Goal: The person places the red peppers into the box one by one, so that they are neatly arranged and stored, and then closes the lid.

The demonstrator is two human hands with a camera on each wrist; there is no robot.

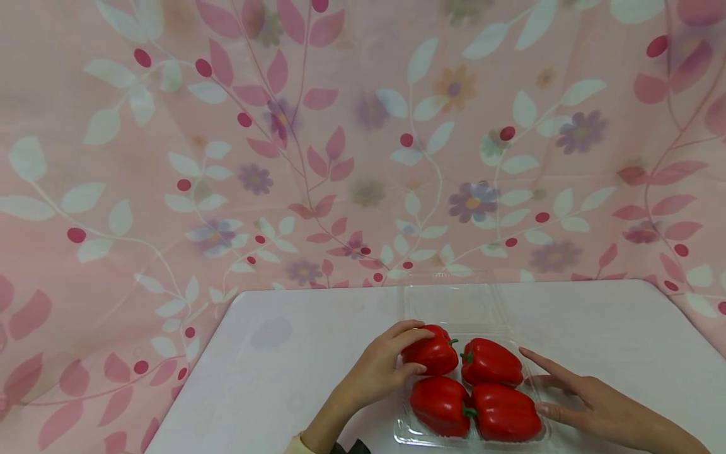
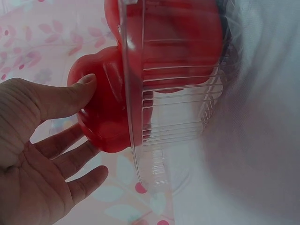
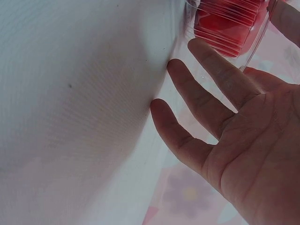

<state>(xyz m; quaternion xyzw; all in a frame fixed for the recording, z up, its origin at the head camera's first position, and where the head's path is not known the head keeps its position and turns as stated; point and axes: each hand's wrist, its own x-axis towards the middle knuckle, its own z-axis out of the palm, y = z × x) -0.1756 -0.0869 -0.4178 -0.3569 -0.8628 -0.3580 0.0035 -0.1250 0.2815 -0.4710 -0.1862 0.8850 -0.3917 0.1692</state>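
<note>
A clear plastic clamshell box (image 1: 404, 435) holds several red bell peppers in two rows. My left hand (image 1: 386, 362) grips the back-left bell pepper (image 1: 443, 354), thumb on the near side and fingers over its top. In the left wrist view, the thumb presses that pepper's skin above the box rim (image 2: 132, 117). Beside the box's right wall is my right hand (image 1: 590, 403), fingers extended and holding nothing. Closest to it are the back-right pepper (image 1: 492, 362) and the front-right pepper (image 1: 507, 413). The front-left pepper (image 1: 439, 407) lies just below my left hand.
The box's clear lid (image 1: 454, 304) lies folded back toward the rear edge of the white table (image 1: 295, 353). Behind the table hangs a pink cloth (image 1: 363, 157) printed with leaves and flowers. A small dark object (image 1: 357, 448) shows by my left wrist.
</note>
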